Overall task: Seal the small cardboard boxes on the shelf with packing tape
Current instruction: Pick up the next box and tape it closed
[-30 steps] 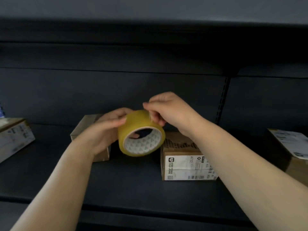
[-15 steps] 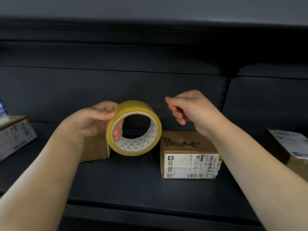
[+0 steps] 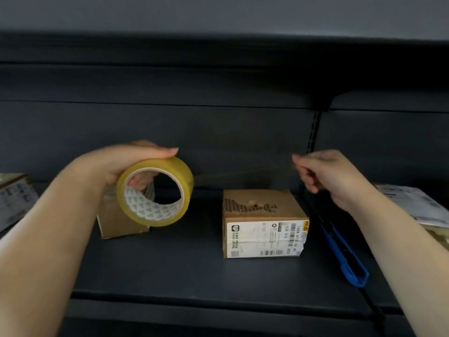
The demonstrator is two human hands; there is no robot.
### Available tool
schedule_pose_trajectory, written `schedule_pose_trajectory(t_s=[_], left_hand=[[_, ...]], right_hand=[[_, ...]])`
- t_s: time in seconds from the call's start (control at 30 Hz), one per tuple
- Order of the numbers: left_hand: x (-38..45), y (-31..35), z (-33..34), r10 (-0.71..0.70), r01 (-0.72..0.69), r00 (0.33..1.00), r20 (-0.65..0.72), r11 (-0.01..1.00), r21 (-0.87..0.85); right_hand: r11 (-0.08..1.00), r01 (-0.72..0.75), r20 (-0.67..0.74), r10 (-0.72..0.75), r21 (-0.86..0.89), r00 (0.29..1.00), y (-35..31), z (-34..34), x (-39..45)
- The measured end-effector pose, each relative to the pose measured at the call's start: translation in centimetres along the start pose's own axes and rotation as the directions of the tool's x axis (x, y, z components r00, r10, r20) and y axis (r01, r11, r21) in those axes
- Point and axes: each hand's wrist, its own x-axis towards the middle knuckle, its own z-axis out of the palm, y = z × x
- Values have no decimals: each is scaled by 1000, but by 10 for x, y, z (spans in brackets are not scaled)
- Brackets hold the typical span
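Farther-drawn, barely visible tape strip (image 3: 243, 172)

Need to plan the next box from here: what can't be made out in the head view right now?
- Left box: top flaps hidden by the tape roll and left hand.
- Pulled tape strip: clear and faint, edges barely traceable to the right hand.
- Far-left box and far-right box: cut off by the frame edges.
- Middle box: label print too small.

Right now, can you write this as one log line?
left hand: holds tape roll | right hand: pinches tape end, strip stretched above box | box: untaped
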Motion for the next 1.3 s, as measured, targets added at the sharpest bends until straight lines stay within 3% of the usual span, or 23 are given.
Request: schedule_pose_trajectory(t_s=[0.07, 0.13, 0.2, 0.3, 0.57, 1.0, 1.3], left_hand=[[10, 13, 4, -60, 65, 998, -29, 973, 220], [17, 24, 5, -122, 131, 991, -51, 873, 469], [19, 29, 2, -154, 149, 987, -39, 812, 564], [21, 25, -5, -139, 105, 990, 27, 848, 519], [32, 9, 5, -179, 109, 982, 60, 800, 590], [28, -12, 10, -217, 158, 976, 19, 764, 625], [38, -19, 31, -248, 278, 956, -158, 585, 762]], right_hand=[[1000, -16, -42, 16, 2, 999, 7, -6, -5], [997, -36, -126, 45, 67, 991, 13, -15, -9], [996, -48, -173, 61, 79, 983, 16, -23, -13], [994, -91, -133, 98, 55, 986, 22, -31, -19], [981, -148, -76, 140, -126, 987, 41, -30, -25], [973, -164, -64, 156, -161, 986, 50, -19, -26], [952, -276, -81, 268, -129, 960, 63, -13, -35]])
